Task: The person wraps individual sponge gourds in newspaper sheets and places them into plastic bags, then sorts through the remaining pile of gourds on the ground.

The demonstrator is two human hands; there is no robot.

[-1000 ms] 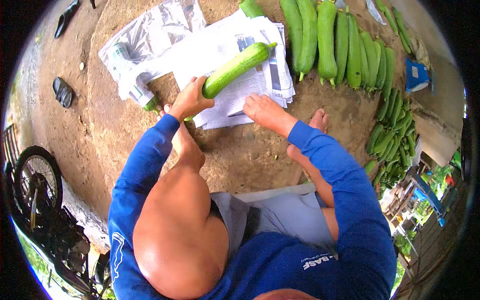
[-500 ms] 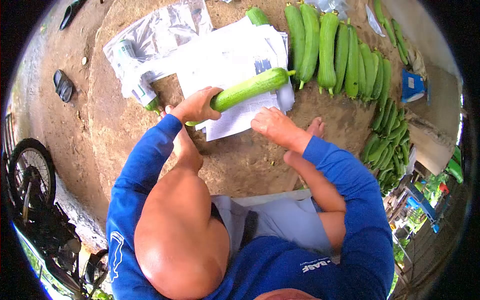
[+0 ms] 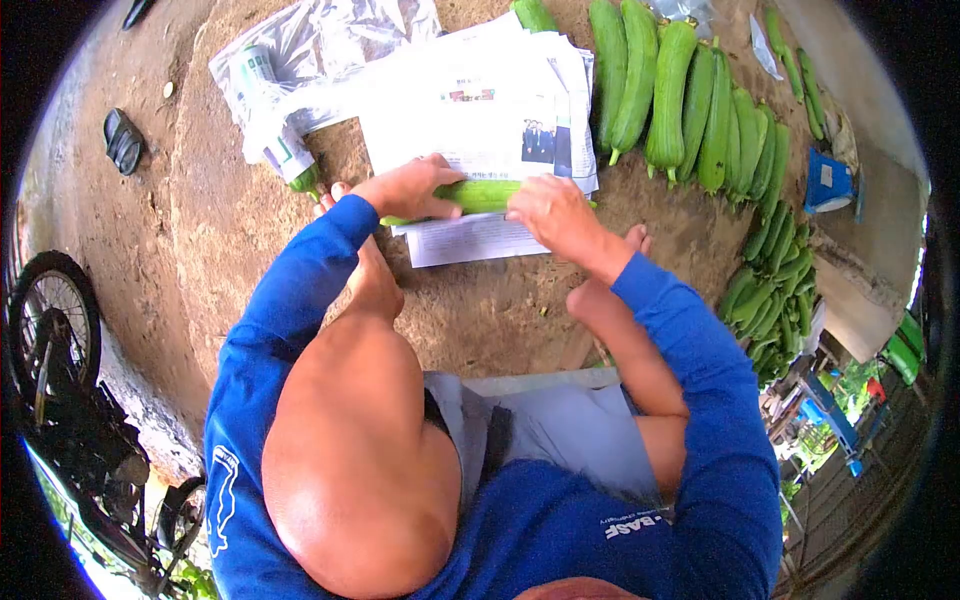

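A long green luffa gourd [image 3: 484, 196] lies crosswise over the near part of a stack of printed newspaper sheets [image 3: 430, 110]. My left hand [image 3: 412, 190] grips it toward its left end, thumb on the near side. Curled over its right part is my right hand [image 3: 558, 215], which hides much of that end. To the left, a gourd wrapped in paper [image 3: 285, 150] shows its green tip near my foot.
A row of luffa gourds [image 3: 668, 100] lies to the right of the paper. Beyond it are a pile of smaller green gourds [image 3: 775, 290] and a blue container [image 3: 828, 183]. A clear plastic bag [image 3: 330, 50] lies at upper left, a black sandal [image 3: 123, 142] farther left.
The gourd has come down from its tilted, raised position onto the paper and now lies level. My right hand has moved up onto its right part.
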